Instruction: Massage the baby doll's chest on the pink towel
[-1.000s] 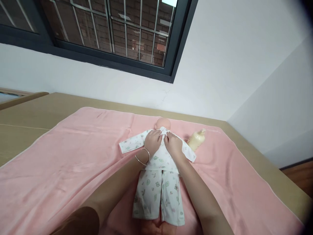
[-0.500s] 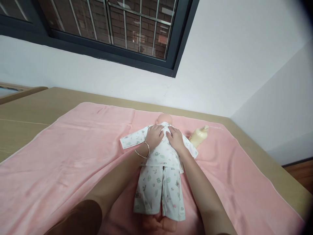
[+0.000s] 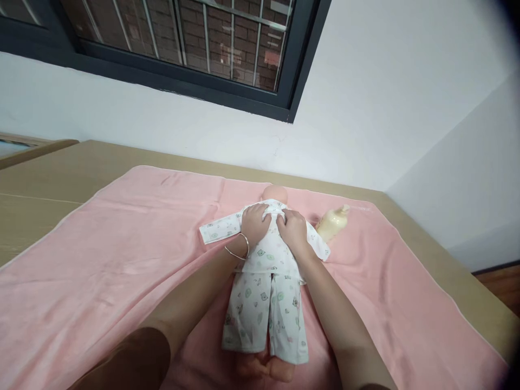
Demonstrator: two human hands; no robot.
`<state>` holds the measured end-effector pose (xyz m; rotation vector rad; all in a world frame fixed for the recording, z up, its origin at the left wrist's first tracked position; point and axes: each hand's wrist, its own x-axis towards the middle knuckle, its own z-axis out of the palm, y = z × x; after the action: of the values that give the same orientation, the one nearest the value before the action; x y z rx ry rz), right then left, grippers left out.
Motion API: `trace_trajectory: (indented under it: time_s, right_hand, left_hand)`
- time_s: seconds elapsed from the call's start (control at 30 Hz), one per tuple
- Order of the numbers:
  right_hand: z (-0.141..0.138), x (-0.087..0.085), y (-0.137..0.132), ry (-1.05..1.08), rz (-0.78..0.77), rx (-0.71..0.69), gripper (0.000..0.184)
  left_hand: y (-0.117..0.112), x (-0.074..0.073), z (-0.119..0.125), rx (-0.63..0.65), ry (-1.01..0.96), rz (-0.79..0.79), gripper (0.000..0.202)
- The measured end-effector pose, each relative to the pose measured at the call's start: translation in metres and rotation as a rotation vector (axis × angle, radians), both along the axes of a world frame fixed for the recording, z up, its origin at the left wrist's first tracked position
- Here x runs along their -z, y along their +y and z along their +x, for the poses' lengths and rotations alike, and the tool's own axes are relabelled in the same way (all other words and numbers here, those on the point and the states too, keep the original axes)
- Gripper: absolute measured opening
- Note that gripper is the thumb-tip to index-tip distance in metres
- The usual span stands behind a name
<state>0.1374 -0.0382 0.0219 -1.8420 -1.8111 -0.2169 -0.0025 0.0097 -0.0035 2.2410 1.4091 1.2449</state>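
A bald baby doll [image 3: 275, 193] lies stretched out on a pink blanket [image 3: 162, 216], its head toward the wall and its bare feet toward me. It wears a white patterned shirt [image 3: 268, 260] and matching trousers [image 3: 247, 314]. On the upper left of the shirt rests my left hand [image 3: 255, 223], a bangle at its wrist. Opposite it, my right hand [image 3: 293, 226] lies on the upper right. Both hands have their fingers bent and thumbs inward, closed on the shirt cloth, which shows a crosswise fold between them near the collar.
A pale yellow bottle [image 3: 332, 223] lies on the blanket beside the doll's right-hand sleeve. Under the blanket is a wooden surface [image 3: 109, 157], bordered by a white wall [image 3: 345, 135]. A dark-framed window [image 3: 182, 86] with bars is above.
My fingers have curled in more, and a crosswise fold now shows in the shirt between my hands. The view has shifted slightly; doll and bottle stay in place.
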Motion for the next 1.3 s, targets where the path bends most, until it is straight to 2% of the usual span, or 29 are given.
trace_trajectory:
  time_s: [0.13,0.23,0.3,0.4,0.5,0.7,0.83,0.9,0.97,1.07,1.17,1.3]
  right_hand:
    - [0.006,0.000,0.005,0.010,-0.037,-0.078,0.037]
    - [0.001,-0.005,0.002,-0.084,-0.048,-0.097,0.031]
    - [-0.006,-0.008,-0.002,-0.174,-0.058,-0.060,0.028]
    - [-0.015,-0.010,-0.006,-0.225,-0.057,0.066,0.030]
    - [-0.014,-0.005,-0.004,-0.140,-0.044,0.100,0.033]
    - [0.006,0.006,0.008,0.008,-0.105,-0.047,0.050]
    - [0.007,0.005,0.008,-0.001,-0.071,-0.117,0.049]
    - [0.002,0.004,0.003,-0.004,-0.025,-0.075,0.042]
    - [-0.003,0.003,-0.002,-0.012,0.013,0.030,0.035]
    - [-0.007,0.002,-0.007,-0.011,0.035,0.149,0.031]
    - [-0.006,0.001,-0.006,0.024,-0.003,0.127,0.036]
    - [-0.001,0.002,0.001,0.063,-0.109,0.035,0.046]
  left_hand:
    - [0.002,0.003,0.001,-0.042,0.031,0.053,0.023]
    - [0.000,0.003,0.001,-0.088,0.080,0.123,0.015]
    - [-0.003,0.002,0.001,-0.113,0.117,0.156,0.014]
    - [-0.007,0.000,0.000,-0.145,0.146,0.161,0.016]
    - [-0.008,-0.001,0.000,-0.143,0.110,0.124,0.017]
    - [0.000,-0.002,0.001,-0.012,0.058,-0.007,0.031]
    - [0.004,-0.001,0.001,0.010,0.044,0.006,0.027]
    - [0.003,0.000,0.000,-0.013,0.040,0.053,0.021]
    - [0.000,0.001,0.001,-0.050,0.046,0.108,0.014]
    - [-0.005,0.001,0.001,-0.099,0.050,0.154,0.013]
    - [-0.007,0.000,0.002,-0.110,0.015,0.125,0.013]
    - [-0.004,-0.003,0.001,-0.023,0.019,0.005,0.027]
